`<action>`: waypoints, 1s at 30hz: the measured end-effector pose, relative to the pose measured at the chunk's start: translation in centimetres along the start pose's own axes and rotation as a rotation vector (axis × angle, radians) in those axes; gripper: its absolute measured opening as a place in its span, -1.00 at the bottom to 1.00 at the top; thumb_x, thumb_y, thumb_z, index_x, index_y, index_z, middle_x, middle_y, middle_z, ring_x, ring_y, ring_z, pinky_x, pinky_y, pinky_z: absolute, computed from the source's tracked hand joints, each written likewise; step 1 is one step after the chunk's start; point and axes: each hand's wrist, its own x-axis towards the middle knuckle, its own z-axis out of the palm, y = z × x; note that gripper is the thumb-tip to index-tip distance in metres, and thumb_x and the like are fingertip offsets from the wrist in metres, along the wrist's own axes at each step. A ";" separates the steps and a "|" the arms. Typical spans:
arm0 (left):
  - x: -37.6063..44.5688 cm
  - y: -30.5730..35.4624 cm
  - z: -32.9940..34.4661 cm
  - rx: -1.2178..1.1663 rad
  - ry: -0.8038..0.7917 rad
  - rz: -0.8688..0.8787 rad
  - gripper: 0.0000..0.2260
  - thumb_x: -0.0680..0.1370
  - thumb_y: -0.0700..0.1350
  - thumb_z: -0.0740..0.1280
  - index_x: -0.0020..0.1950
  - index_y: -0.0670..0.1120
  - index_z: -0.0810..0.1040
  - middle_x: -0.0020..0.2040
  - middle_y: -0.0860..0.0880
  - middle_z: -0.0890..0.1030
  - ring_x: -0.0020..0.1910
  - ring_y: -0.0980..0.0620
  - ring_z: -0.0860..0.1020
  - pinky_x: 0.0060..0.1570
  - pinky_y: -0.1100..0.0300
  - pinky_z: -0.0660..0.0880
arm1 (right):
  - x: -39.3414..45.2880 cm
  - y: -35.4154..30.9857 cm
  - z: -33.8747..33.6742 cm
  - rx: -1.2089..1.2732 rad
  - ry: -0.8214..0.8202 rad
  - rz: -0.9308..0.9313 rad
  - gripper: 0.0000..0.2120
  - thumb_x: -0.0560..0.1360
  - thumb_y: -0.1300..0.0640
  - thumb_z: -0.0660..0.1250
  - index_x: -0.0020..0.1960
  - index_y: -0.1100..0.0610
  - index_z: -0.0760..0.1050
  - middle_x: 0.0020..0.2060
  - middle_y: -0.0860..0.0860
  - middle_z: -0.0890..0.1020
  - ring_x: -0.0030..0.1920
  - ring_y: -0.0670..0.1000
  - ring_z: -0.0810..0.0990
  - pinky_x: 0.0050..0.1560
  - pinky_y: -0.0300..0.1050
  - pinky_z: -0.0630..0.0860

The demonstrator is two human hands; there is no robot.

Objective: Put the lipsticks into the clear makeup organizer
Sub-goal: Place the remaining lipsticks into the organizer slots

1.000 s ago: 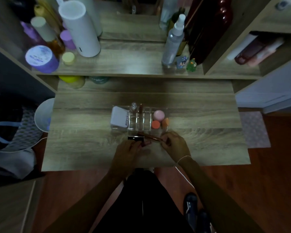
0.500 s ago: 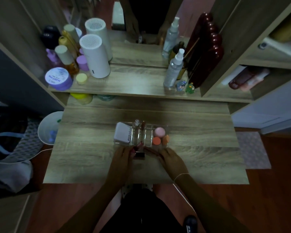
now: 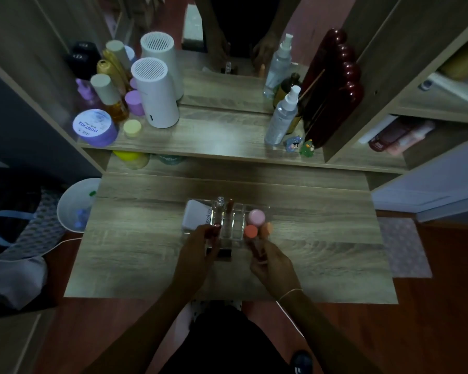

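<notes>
Your left hand (image 3: 200,242) pinches one lipstick (image 3: 216,230) upright over the clear makeup organizer (image 3: 227,221) at mid-counter (image 3: 135,255), ready to drop into a slot. Your right hand (image 3: 272,261) grips another lipstick (image 3: 255,249) at the organizer's near edge, waiting.

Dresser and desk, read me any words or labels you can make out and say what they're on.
"MOIST HYA": lid of the purple jar on the shelf, printed upside down from here; the smaller print is unreadable.
"...zskin": white box in the clear makeup organizer, partly hidden.
Spray bottle and dark tube labels: too blurred.
</notes>
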 end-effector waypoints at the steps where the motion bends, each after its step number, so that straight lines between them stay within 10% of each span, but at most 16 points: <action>1: 0.2 0.1 -0.1 0.008 0.001 -0.006 -0.69 0.51 -0.16 0.36 0.18 0.11 0.41 -0.02 0.20 0.49 -0.01 0.48 0.45 -0.16 0.47 0.48 | 0.2 -0.2 0.2 0.018 -0.003 0.026 -0.76 0.36 0.21 0.43 -0.01 0.20 0.47 -0.13 0.13 0.62 -0.19 0.10 0.61 -0.16 -0.06 0.56; 7: 0.8 0.5 -0.2 -0.051 0.007 0.029 -0.28 0.53 -0.16 0.35 0.35 0.45 -0.01 0.08 0.17 0.47 -0.05 0.37 0.49 -0.12 0.49 0.42 | 0.6 -1.4 1.0 0.087 -0.074 0.082 -0.69 0.37 0.13 0.40 0.08 0.07 0.41 -0.04 0.09 0.61 -0.10 0.08 0.60 -0.12 -0.10 0.53; 11: 0.9 -0.2 -0.2 -0.002 -0.021 0.014 -0.47 0.55 -0.13 0.33 0.41 0.21 0.19 0.12 0.00 0.56 0.02 0.16 0.51 -0.07 0.25 0.48 | 0.9 -2.0 1.3 0.076 -0.096 0.097 -0.74 0.41 0.10 0.38 0.00 -0.02 0.34 -0.12 0.00 0.54 -0.12 0.03 0.55 -0.17 -0.17 0.37; 17: 1.7 -0.3 -0.6 -0.042 0.001 0.000 -0.73 0.59 0.07 0.15 0.28 0.29 0.32 0.03 0.15 0.56 -0.07 0.36 0.55 -0.23 0.47 0.52 | 2.0 -3.5 0.5 0.296 0.003 0.130 -0.69 0.51 0.14 0.32 0.21 -0.08 0.36 -0.07 -0.12 0.61 -0.10 -0.19 0.58 -0.10 -0.44 0.47; 21: 2.5 0.1 -0.8 -0.081 0.058 -0.009 -0.81 0.60 0.01 0.20 0.20 0.21 0.38 0.04 0.10 0.58 -0.04 0.20 0.59 -0.17 0.17 0.63 | 3.1 -4.3 -0.7 0.371 0.114 0.169 -0.75 0.53 0.08 0.32 0.20 0.08 0.46 -0.25 -0.07 0.64 -0.25 -0.10 0.63 -0.20 -0.10 0.61; 25: 3.5 1.0 -1.0 -0.082 0.146 -0.064 -0.63 0.55 -0.03 0.31 0.19 0.36 0.26 0.05 0.22 0.49 -0.09 0.42 0.51 -0.30 0.52 0.44 | 4.1 -5.2 -2.4 0.462 0.249 0.191 -0.91 0.51 0.06 0.36 0.02 -0.02 0.56 -0.34 -0.04 0.62 -0.33 -0.19 0.59 -0.32 -0.35 0.50; 30: 3.5 0.3 -0.3 -0.064 0.084 -0.153 -0.80 0.52 -0.01 0.29 0.13 0.13 0.44 0.00 0.18 0.53 -0.10 0.36 0.51 -0.23 0.49 0.44 | 4.8 -5.2 -4.3 0.480 0.300 0.165 -0.86 0.52 0.14 0.33 0.02 -0.05 0.57 -0.24 -0.18 0.62 -0.22 -0.34 0.55 -0.22 -0.54 0.39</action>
